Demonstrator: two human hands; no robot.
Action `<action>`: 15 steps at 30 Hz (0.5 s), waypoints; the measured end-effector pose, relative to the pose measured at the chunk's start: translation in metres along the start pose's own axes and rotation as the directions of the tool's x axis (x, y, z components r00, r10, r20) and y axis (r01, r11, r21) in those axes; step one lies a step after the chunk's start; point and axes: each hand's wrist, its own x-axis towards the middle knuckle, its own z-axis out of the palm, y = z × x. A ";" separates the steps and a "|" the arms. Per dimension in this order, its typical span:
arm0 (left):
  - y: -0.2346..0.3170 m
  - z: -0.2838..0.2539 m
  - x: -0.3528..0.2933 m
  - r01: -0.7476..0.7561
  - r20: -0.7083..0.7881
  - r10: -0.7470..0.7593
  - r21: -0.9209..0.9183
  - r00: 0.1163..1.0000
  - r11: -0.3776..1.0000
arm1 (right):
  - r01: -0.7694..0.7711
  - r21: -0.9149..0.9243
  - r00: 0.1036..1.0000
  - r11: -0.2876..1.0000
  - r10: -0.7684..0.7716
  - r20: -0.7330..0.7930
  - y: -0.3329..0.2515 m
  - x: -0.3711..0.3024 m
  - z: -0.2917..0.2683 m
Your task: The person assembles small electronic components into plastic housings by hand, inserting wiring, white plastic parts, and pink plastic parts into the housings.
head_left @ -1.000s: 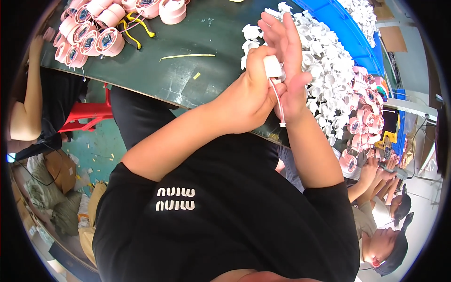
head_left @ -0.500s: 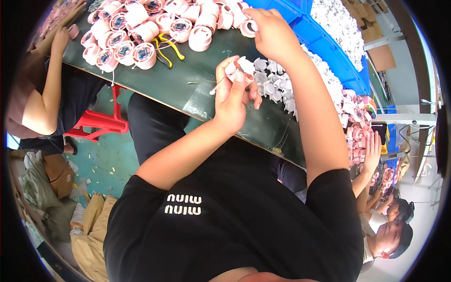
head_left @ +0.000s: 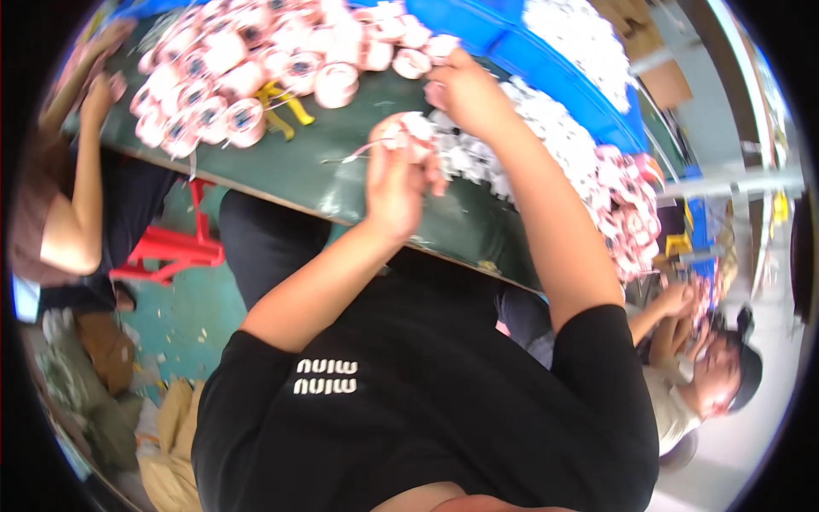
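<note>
My left hand (head_left: 397, 192), raised over the dark green table (head_left: 299, 175), grips a small pink plastic part (head_left: 415, 141) with a white piece on it and a thin wire trailing left. Farther away and to the right, my right hand (head_left: 469, 94) has its fingers closed on a pink round housing (head_left: 436, 94), partly hidden and blurred. Just beyond those fingers sits the near end of a heap of pink round housings (head_left: 337, 84), several with dark inner faces. Small white plastic pieces (head_left: 473, 158) lie beneath my right forearm.
Yellow-handled pliers (head_left: 290, 111) lie beside the pink heap. Blue bins (head_left: 563, 72) with white pieces line the far right. More pink parts (head_left: 627, 213) are piled right of my right arm. Co-workers sit at both sides; a red stool (head_left: 183, 243) stands at left.
The whole view has shifted and blurred somewhat. My right hand has drawn back a little from the heap with a pink housing in its fingers. My left hand still holds its part.
</note>
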 end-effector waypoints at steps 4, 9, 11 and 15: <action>0.013 0.001 0.001 0.019 -0.017 -0.017 0.131 1.000 0.991 | -0.056 0.182 0.976 0.982 0.093 -0.197 -0.040 -0.002 -0.019; 0.010 -0.007 0.000 0.081 0.250 -0.090 0.045 0.964 0.996 | -0.109 0.189 0.986 0.976 0.130 -0.105 -0.091 -0.054 -0.042; 0.007 0.010 -0.005 0.019 0.065 -0.028 0.144 0.997 0.989 | -0.008 0.319 0.957 0.948 0.100 -0.271 -0.094 -0.070 -0.039; 0.005 0.008 -0.003 0.023 0.125 -0.058 0.262 0.990 0.965 | 0.059 0.569 0.955 0.820 0.119 -0.271 -0.085 -0.092 -0.035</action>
